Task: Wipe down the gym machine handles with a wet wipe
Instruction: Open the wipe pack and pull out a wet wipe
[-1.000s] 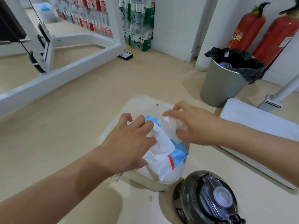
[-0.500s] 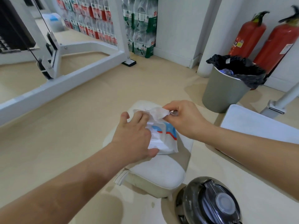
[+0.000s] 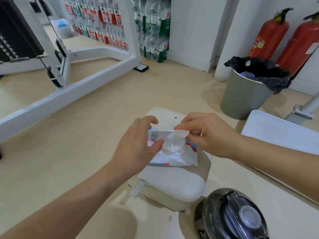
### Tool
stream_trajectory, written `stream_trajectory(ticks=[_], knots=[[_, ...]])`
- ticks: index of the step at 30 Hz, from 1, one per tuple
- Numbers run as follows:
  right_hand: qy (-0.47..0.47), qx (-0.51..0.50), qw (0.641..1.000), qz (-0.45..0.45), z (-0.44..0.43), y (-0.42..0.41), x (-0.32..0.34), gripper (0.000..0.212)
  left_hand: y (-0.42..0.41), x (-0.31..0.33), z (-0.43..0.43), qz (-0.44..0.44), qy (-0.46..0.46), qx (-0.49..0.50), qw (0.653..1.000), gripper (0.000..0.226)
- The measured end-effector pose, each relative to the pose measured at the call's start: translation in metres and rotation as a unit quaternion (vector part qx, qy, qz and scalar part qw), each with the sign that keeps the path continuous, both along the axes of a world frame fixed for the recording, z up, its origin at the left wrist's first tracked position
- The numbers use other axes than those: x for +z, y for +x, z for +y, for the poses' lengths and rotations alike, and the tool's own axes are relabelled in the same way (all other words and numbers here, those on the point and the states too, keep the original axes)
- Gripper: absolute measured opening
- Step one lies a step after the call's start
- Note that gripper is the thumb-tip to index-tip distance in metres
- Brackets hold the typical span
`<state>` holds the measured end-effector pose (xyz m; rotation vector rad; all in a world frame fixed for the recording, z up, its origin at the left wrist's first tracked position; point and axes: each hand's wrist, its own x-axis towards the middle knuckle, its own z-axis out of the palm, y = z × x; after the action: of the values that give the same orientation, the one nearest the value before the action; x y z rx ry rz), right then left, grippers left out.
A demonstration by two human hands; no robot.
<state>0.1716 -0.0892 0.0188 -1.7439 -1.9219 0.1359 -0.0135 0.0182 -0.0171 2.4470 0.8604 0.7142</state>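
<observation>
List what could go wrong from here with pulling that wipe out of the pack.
The right hand pinches only an edge of the wet wipe; it may tear, or drag out a second sheet.
The left hand holds the wipe pack by one end; the pull could tug it from that grip and drop it off the padded seat.

One wide-angle camera on the person's head looks forward and steeply down at a pale cream padded seat. It is near enough that the left hand and right hand meet over the seat at mid-frame. The field reaches a white steel machine frame well left of the seat, a grey round bin with black liner beyond it to the right, and a dark clear-lidded bottle just beside its near edge.
</observation>
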Motion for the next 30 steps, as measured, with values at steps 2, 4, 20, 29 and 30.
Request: stream_trajectory(ticks=[2,4,20,29,30], knots=[[-0.02,0.028,0.997,-0.063,-0.005,-0.002,0.0,0.03,0.008,-0.004,-0.001,0.025,-0.008,0.016,1.0,0.022],[-0.044,0.056,0.987,-0.142,-0.011,-0.005,-0.004,0.036,0.007,-0.006,0.004,0.034,-0.015,0.008,0.999,0.025],[-0.237,0.095,0.885,-0.389,-0.008,-0.028,-0.005,0.03,-0.013,-0.013,-0.004,0.24,0.226,-0.176,0.928,0.036],[-0.238,-0.046,0.925,0.291,0.009,0.001,0.06,0.022,-0.003,0.021,0.013,0.008,-0.135,-0.105,0.985,0.042],[-0.213,-0.052,0.914,0.343,0.011,0.001,0.07,0.018,0.0,0.035,0.011,-0.047,-0.228,-0.106,0.967,0.038]])
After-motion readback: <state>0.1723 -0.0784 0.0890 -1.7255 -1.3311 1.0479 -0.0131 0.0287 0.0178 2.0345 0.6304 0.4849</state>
